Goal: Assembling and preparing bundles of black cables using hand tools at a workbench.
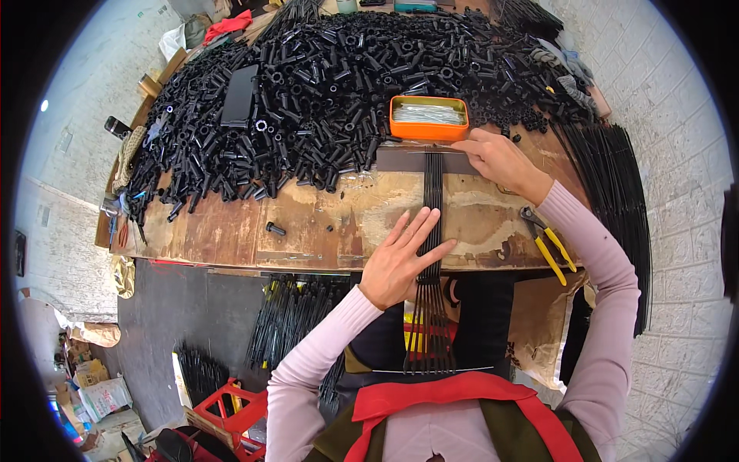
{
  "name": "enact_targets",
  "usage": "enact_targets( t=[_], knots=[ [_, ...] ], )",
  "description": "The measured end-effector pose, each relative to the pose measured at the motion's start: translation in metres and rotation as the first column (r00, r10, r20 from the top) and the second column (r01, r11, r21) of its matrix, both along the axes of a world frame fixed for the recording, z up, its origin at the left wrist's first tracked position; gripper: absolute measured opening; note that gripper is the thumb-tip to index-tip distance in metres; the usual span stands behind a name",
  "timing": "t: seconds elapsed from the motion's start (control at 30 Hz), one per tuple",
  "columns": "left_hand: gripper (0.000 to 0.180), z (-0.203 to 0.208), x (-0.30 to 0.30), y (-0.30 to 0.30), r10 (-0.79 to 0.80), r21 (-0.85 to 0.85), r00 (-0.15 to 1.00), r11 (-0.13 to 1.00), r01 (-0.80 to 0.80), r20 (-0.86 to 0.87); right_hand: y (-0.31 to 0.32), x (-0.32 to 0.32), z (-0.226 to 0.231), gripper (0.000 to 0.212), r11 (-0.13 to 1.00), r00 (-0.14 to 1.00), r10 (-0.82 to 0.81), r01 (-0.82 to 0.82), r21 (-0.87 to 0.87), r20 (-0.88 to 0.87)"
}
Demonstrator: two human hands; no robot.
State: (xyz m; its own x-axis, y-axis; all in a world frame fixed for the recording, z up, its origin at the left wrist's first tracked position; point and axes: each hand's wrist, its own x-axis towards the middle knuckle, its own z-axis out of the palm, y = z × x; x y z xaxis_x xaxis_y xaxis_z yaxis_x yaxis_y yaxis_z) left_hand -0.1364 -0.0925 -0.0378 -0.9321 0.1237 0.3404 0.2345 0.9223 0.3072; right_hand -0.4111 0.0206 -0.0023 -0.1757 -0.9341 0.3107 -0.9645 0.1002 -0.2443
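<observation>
Left hand: your left hand [402, 258] lies flat and open, fingers spread, palm down on the bundle of thin black rods [433, 254]; it presses them to the bench and grips nothing.
Right hand: your right hand [496, 158] rests at the far end of the same rods, fingers bent down onto the dark flat bar [419, 160] that lies across them (whether the fingertips pinch anything, you cannot tell from here).
Rods: they run side by side in a narrow row from the dark bar, straight toward you, under your left palm and out past the near edge of the bench [231, 231]; beyond the edge they fan slightly over your lap.
Rods versus hands: the row sits between your two hands lengthwise, its far end just left of your right hand, its middle beneath the fingers of the left.
Orange tin: a shallow orange tin [429, 119] of pale thin metal pieces stands just behind the dark bar, close to your right fingertips.
Black tubes: a large heap of short black tubes [323, 85] covers the far half of the bench.
Pliers: yellow-handled pliers [546, 242] lie at the near right edge, beside your right forearm.
Loose tube: a single black tube [275, 229] lies alone, well left of your left hand.
</observation>
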Motion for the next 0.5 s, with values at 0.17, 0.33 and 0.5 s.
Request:
enact_targets(
  t=[0.17,0.33,0.5],
  knots=[
    [0.078,0.0026,0.0,-0.0001,0.001,-0.009,1.0,1.0,0.0,0.01,-0.003,0.0008,0.0006,0.033,1.0,1.0,0.008,-0.008,0.021,-0.019],
    [0.078,0.0015,-0.0002,0.0002,0.0,0.001,1.0,1.0,0.0,0.002,-0.002,-0.0009,-0.001,0.033,0.999,0.998,0.038,-0.036,0.034,-0.042],
    [0.078,0.0015,0.0008,-0.0001,0.008,-0.008,1.0,1.0,-0.008,0.001,-0.0079,-0.0012,-0.0048,0.03,0.999,0.998,0.047,-0.046,0.011,-0.05]
  ],
)
